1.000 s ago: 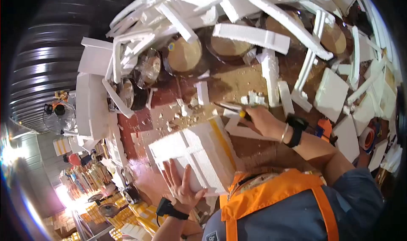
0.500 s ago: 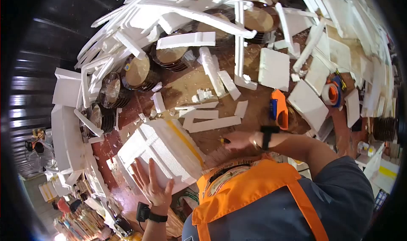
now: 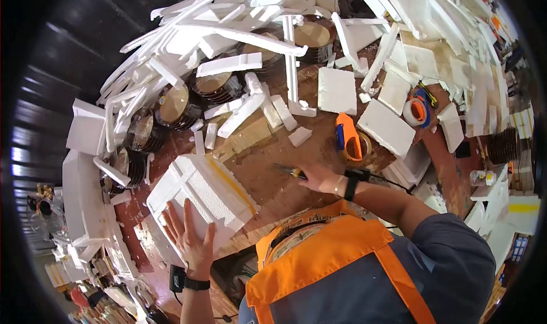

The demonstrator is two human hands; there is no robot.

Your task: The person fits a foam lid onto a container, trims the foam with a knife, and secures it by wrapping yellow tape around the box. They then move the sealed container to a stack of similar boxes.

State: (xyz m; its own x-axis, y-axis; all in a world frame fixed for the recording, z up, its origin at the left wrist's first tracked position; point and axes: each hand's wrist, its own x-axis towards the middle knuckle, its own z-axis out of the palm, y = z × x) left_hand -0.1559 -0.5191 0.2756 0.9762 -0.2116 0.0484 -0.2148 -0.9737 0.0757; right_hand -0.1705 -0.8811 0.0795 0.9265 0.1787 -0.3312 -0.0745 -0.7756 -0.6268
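Left hand (image 3: 190, 239) flat, fingers spread wide on white ribbed foam block (image 3: 199, 190). Right hand (image 3: 320, 179), fingers closed round slim yellow-handled tool (image 3: 286, 170), over brown counter (image 3: 273, 194).

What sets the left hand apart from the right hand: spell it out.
The left hand lies flat, fingers spread; the right hand is closed. The left hand rests on the large foam block; the right hand grips a yellow-handled tool above the brown tabletop. Both wear dark wristbands.
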